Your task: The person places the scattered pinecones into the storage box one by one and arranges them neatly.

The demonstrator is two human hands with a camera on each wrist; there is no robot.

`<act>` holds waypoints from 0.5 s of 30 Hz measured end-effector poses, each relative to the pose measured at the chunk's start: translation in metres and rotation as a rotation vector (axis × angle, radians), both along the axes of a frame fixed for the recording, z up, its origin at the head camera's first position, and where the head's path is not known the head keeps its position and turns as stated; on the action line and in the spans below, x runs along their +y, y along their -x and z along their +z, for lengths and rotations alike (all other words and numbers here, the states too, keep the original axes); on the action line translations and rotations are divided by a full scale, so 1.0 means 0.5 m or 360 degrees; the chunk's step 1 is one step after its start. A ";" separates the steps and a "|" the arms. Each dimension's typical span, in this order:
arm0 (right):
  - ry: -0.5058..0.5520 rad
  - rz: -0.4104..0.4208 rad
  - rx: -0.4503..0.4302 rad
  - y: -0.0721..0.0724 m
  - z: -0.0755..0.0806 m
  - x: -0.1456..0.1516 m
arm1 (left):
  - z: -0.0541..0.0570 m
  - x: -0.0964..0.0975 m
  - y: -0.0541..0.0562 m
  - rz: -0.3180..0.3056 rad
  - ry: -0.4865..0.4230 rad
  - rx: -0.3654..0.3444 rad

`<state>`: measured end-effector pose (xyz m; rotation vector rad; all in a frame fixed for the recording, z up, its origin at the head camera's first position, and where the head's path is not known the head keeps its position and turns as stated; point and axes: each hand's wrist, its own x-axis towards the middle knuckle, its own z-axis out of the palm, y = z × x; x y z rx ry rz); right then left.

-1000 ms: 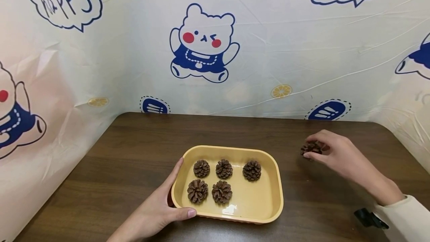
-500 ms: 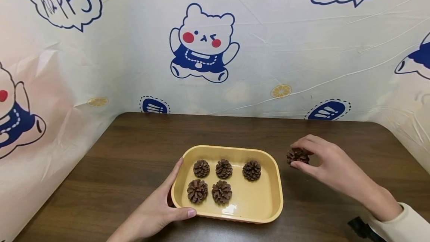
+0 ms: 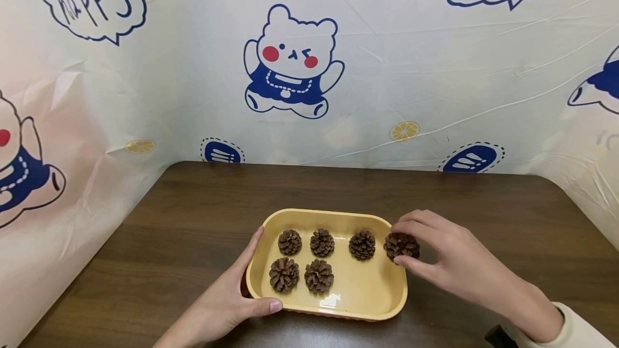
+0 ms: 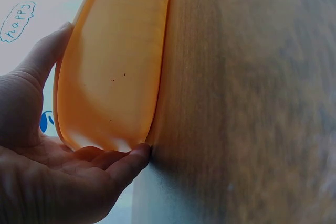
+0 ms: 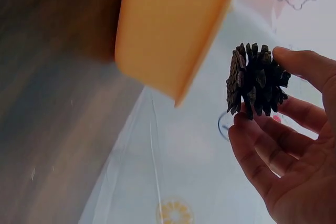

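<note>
A yellow rectangular plastic tray [image 3: 367, 299] sits on the table, with several brown pine cones lying in two rows inside it, among them one pine cone [image 3: 283, 274] at the near left. My left hand [image 3: 220, 297] grips the tray's left end, thumb at the near corner and fingers along the side; the left wrist view shows this hand [image 4: 68, 166] cupped round the tray's end. Over the tray's right rim, my right hand [image 3: 450, 256] pinches another pine cone [image 3: 402, 247] between thumb and fingers. The right wrist view shows this held pine cone [image 5: 256, 81] raised above rim height.
The dark wooden table [image 3: 169, 240] has rounded far corners. Behind it and at both sides hangs a pale printed cloth [image 3: 387, 85] with cartoon bears and lettering. A black strap [image 3: 500, 336] shows by the right sleeve.
My right hand has carried the pine cone leftward and nearer, from the table's right side to above the tray's right rim. The left hand and tray have stayed in place.
</note>
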<state>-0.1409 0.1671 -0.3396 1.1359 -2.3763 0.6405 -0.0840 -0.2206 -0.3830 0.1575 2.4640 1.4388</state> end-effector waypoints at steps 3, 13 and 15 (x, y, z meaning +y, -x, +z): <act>-0.0048 0.0009 -0.0032 -0.007 -0.004 -0.016 | 0.000 0.000 0.000 0.0009 0.0025 0.0002; -0.0189 0.0056 -0.0202 -0.020 -0.021 -0.051 | 0.001 0.000 0.001 0.0008 0.0061 0.0011; -0.0194 0.0072 -0.0213 -0.020 -0.024 -0.056 | 0.001 0.000 0.001 0.0010 0.0072 0.0015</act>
